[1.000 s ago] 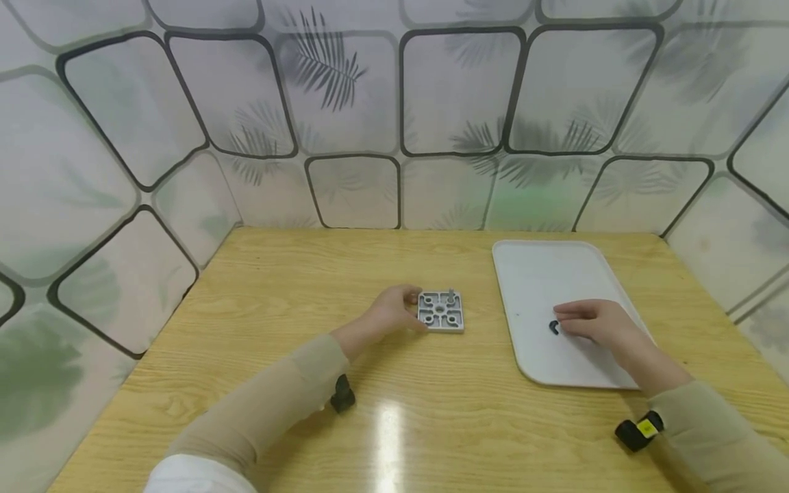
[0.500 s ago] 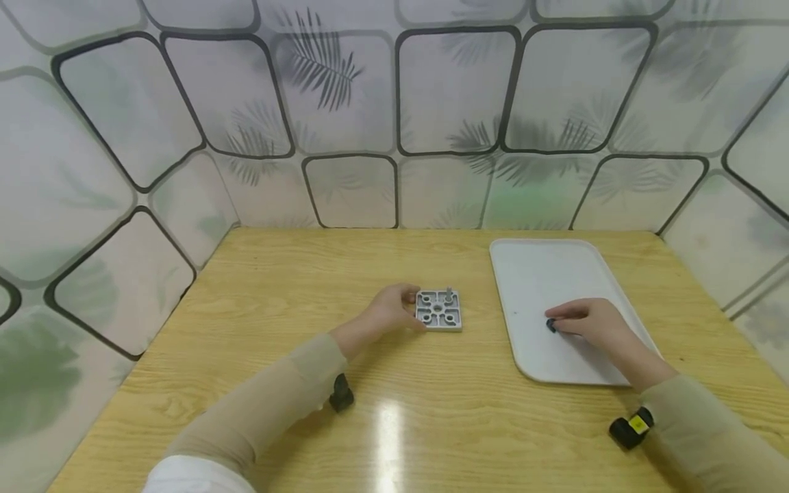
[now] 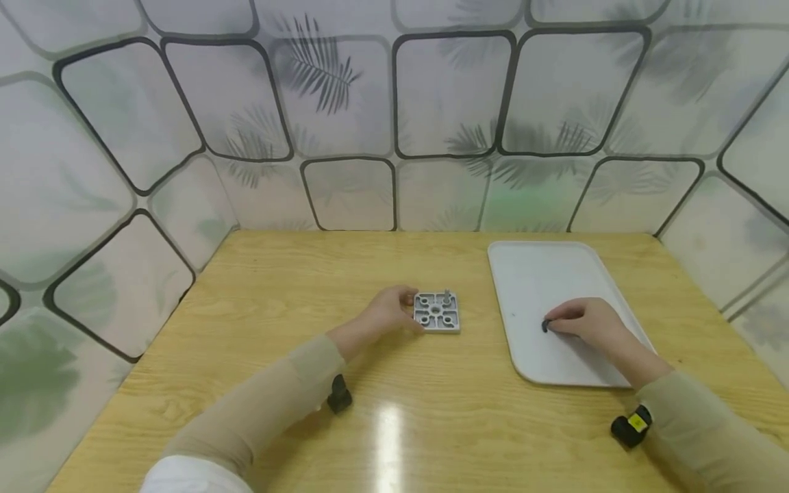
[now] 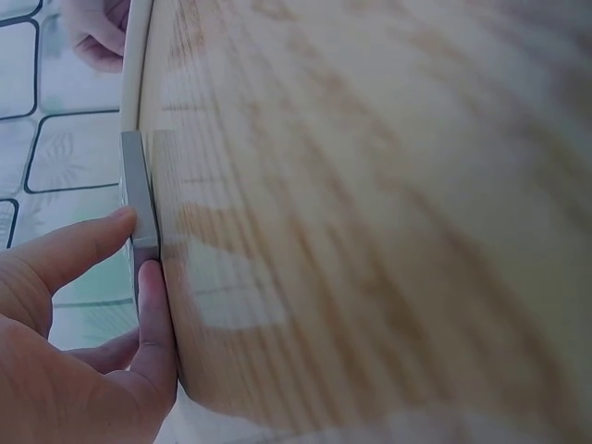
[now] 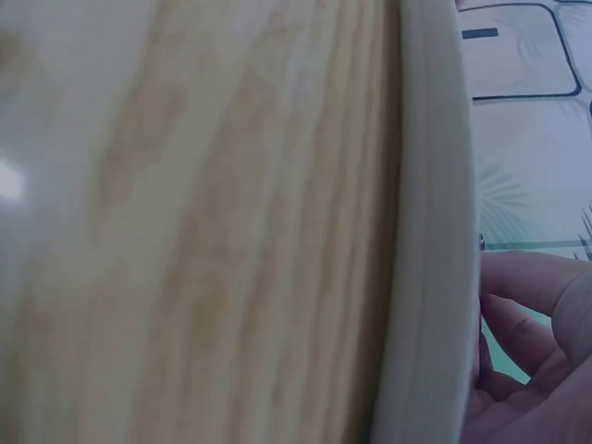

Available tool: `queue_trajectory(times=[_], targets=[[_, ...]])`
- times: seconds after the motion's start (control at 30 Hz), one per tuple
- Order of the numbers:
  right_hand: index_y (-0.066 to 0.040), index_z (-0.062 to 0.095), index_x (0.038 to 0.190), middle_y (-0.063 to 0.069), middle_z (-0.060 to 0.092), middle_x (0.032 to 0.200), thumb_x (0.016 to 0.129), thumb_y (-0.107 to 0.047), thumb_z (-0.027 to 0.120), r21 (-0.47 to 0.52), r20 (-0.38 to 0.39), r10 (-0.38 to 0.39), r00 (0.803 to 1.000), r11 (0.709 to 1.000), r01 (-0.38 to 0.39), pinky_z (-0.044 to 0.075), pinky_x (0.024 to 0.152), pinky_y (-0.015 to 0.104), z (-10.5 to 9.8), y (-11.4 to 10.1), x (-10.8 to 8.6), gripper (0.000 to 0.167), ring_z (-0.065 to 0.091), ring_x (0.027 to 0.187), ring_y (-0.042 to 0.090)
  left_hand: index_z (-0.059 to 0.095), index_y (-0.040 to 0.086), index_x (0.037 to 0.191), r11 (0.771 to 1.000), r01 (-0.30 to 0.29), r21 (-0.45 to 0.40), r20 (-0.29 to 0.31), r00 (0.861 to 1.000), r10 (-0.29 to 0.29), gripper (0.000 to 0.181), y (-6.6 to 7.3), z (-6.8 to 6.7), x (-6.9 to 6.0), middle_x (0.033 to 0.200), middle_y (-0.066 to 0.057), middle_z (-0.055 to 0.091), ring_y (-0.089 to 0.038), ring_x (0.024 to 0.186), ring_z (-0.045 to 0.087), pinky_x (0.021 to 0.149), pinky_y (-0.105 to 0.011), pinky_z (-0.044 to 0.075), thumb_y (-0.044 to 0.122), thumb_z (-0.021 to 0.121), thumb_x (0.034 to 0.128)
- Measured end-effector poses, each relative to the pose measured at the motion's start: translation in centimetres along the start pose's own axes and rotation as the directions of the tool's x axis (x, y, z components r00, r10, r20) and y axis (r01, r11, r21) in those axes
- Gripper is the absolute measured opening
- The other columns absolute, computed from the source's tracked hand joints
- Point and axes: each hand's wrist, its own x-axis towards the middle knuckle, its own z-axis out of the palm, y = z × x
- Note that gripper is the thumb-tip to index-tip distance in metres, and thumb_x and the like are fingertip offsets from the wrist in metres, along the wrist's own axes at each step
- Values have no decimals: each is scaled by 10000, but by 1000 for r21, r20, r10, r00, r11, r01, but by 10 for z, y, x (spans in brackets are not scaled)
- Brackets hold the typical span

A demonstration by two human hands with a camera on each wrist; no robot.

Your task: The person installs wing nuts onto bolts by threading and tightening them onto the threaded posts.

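My left hand (image 3: 387,311) grips a square grey plate (image 3: 436,313) by its left side, thumb at the near corner and fingers at the far one. Ring-shaped recesses cover the plate's upper face, and a small grey pin (image 3: 446,297) stands upright at its far right corner. The left wrist view shows the plate (image 4: 139,190) edge-on against the fingertips. Over the white tray (image 3: 535,274), my right hand (image 3: 588,322) pinches a small dark curved piece (image 3: 545,326) between thumb and fingers. In the right wrist view the tray's rim hides that piece and part of the hand (image 5: 527,342).
The tray lies flat on the wooden table (image 3: 320,274), to the right of the plate. A tiny dark speck shows on the tray's left part. A patterned wall (image 3: 456,192) rises behind the table and along both sides.
My right fingers have closed on the dark curved piece, which lay beside them on the tray, and have shifted slightly left with it. The left hand keeps its hold on the plate.
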Motion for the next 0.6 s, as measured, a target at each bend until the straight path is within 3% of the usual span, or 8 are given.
queue_trajectory(times=[0.33,0.5,0.6], targets=[[39,741,1179,233,700,1217,948,-202,775,57,65,92,994,994,-96,538,728,211,-6,-5,5,335,630,949,183,543,2,1508,1000,-4,17,-7,1000,4,861,-4,-1,3,1398,-178,640,-320,1257,607,1214,-446,437,-15,920,734],[52,704,1248,180,732,1147,969,-176,753,139,70,86,994,986,-95,583,723,202,-4,-5,3,363,661,872,85,540,4,1510,1000,1,21,-7,1000,-1,859,-3,0,3,1398,-174,642,-304,1235,618,1193,-434,458,-17,911,736],[46,704,1280,187,738,1170,988,-158,717,139,66,77,995,987,-86,589,724,206,-3,-6,2,356,657,867,73,540,11,1513,1000,2,16,-4,1000,-2,864,-1,0,3,1403,-171,640,-297,1222,619,1184,-428,466,-14,916,735]])
